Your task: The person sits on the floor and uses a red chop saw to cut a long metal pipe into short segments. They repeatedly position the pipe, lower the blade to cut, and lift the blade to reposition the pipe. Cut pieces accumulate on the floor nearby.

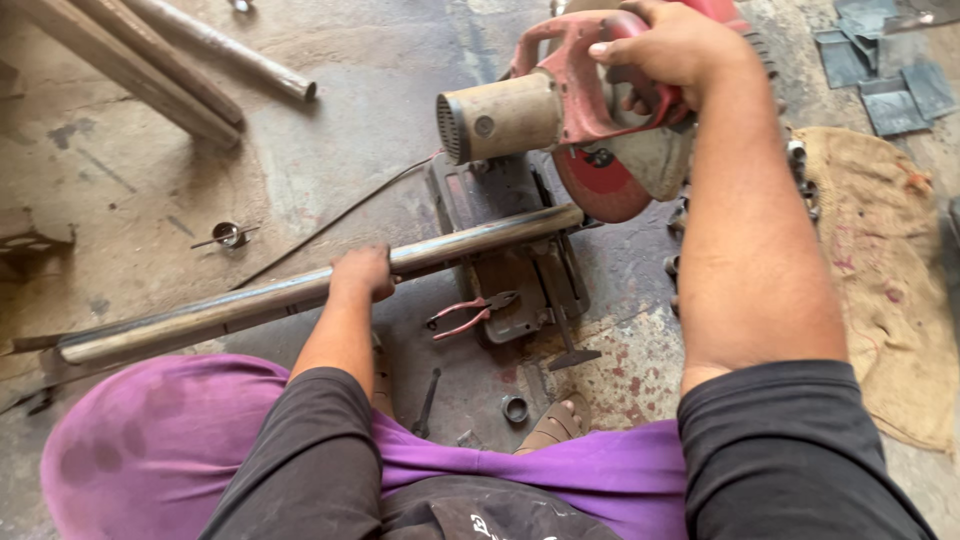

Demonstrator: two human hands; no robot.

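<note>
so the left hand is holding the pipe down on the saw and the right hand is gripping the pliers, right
Not quite. The left hand does hold the pipe across the saw, but the right hand grips the saw's red handle, not the pliers. The pliers lie untouched on the saw's base, below the pipe. The head view shows this.

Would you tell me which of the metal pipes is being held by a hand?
The pipe across the saw, gripped by the left hand; the others lie untouched top left.
</note>
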